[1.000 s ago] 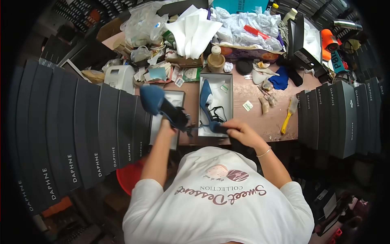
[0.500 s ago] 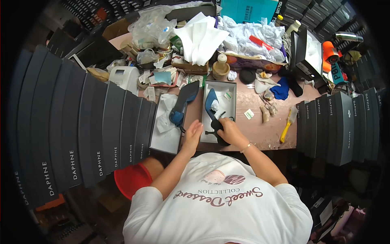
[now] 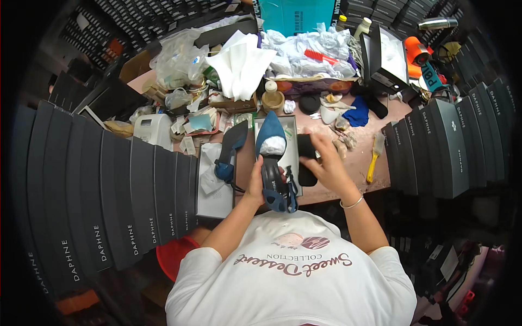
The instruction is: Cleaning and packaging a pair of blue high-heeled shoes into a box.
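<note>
The left hand (image 3: 254,182) grips a blue pointed-toe shoe (image 3: 272,163) stuffed with white paper, held above an open grey box (image 3: 293,157). The right hand (image 3: 326,160) closes on a black pad (image 3: 307,163) just beside it. Another blue shoe (image 3: 228,152) lies left on the table (image 3: 359,168).
</note>
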A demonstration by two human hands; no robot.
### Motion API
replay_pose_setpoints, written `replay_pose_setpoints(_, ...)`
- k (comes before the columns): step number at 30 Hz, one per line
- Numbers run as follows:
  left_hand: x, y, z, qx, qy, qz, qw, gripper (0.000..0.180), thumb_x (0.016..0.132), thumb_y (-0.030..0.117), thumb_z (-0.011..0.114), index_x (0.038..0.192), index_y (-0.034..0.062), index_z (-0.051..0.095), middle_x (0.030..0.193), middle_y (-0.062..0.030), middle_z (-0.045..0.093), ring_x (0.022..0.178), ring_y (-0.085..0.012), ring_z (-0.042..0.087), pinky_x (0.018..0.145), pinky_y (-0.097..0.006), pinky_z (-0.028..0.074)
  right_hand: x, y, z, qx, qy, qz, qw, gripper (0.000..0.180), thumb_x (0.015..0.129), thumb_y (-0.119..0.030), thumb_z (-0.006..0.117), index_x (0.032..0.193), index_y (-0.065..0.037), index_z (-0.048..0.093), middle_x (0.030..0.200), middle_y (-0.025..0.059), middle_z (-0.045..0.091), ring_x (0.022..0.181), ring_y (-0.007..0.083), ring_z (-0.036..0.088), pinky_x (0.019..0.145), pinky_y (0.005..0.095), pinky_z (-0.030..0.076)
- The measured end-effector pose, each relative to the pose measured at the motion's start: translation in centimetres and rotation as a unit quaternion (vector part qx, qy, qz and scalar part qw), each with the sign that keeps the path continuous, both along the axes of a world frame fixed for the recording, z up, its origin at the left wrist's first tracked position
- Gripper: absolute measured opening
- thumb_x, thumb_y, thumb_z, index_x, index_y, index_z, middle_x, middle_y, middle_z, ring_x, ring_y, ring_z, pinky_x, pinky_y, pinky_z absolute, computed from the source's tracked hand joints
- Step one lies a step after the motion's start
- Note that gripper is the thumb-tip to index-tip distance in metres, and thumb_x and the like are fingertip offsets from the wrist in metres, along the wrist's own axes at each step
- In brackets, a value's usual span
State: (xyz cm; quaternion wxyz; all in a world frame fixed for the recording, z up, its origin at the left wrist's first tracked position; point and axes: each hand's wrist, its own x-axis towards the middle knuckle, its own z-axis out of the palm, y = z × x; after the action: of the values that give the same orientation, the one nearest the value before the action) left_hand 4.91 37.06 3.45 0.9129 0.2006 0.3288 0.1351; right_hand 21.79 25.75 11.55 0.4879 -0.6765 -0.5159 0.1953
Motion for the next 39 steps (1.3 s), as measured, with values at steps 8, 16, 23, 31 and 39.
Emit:
replay_pose_setpoints(8, -1.8, -2.1, 0.2, 0.246, 0.077, 0.07, 0.964, 0.075, 0.098, 0.058, 0.024, 0.14, -0.0039, 0.034, 0.141, -0.0133, 0.039, 0.127, -0.0218, 0.04, 0.106, -0.031, 0.031, -8.3, 4.1, -5.3, -0.043, -0.197, 0.039, 0.979, 0.016, 0.078, -0.011, 0.054, 0.092, -0.005, 0.06, 0.086, 0.0131, 0.053, 0.081, 0.033, 0.056, 0.069, 0.0412, 0.048)
replay_pose_setpoints(16, -3.5, 2.1, 0.7, 0.537, 0.114, 0.0, 0.836, 0.047, 0.099, 0.043, 0.043, 0.12, 0.0018, 0.049, 0.079, -0.0052, 0.06, 0.067, -0.017, 0.058, 0.064, -0.031, 0.047, -10.6, 1.5, -6.9, -0.131, -0.243, 0.278, 0.92, 0.009, 0.073, -0.009, 0.059, 0.076, -0.004, 0.067, 0.087, 0.0098, 0.058, 0.08, 0.0271, 0.059, 0.066, 0.038, 0.05)
replay_pose_setpoints(23, -1.9, 3.9, -1.4, 0.508, 0.051, 0.003, 0.86, 0.056, 0.096, 0.052, 0.041, 0.116, 0.0005, 0.049, 0.081, -0.0074, 0.06, 0.068, -0.0145, 0.06, 0.063, -0.027, 0.049, -6.2, 1.6, -5.4, -0.228, -0.004, 0.408, 0.884, 0.017, 0.075, -0.01, 0.056, 0.084, 0.002, 0.064, 0.088, 0.0213, 0.061, 0.083, 0.0375, 0.059, 0.075, 0.0426, 0.048)
replay_pose_setpoints(31, -0.4, 4.0, 2.7, 0.463, -0.029, 0.061, 0.884, 0.055, 0.095, 0.054, 0.043, 0.114, 0.0026, 0.047, 0.086, -0.008, 0.061, 0.073, -0.0144, 0.061, 0.066, -0.027, 0.051, -5.5, 2.3, -0.3, 0.03, -0.137, 0.092, 0.986, 0.025, 0.072, -0.002, 0.06, 0.097, -0.002, 0.062, 0.092, 0.014, 0.059, 0.085, 0.0326, 0.059, 0.073, 0.0388, 0.049)
replay_pose_setpoints(39, -0.7, 6.5, 1.7, 0.367, -0.024, 0.117, 0.923, 0.056, 0.093, 0.051, 0.049, 0.098, -0.0037, 0.055, 0.083, -0.0122, 0.062, 0.071, -0.0204, 0.064, 0.064, -0.032, 0.055, -2.3, -0.6, -2.9, -0.107, 0.193, 0.087, 0.971, 0.019, 0.083, -0.008, 0.059, 0.097, 0.003, 0.06, 0.082, 0.0097, 0.057, 0.077, 0.018, 0.055, 0.07, 0.0295, 0.043)
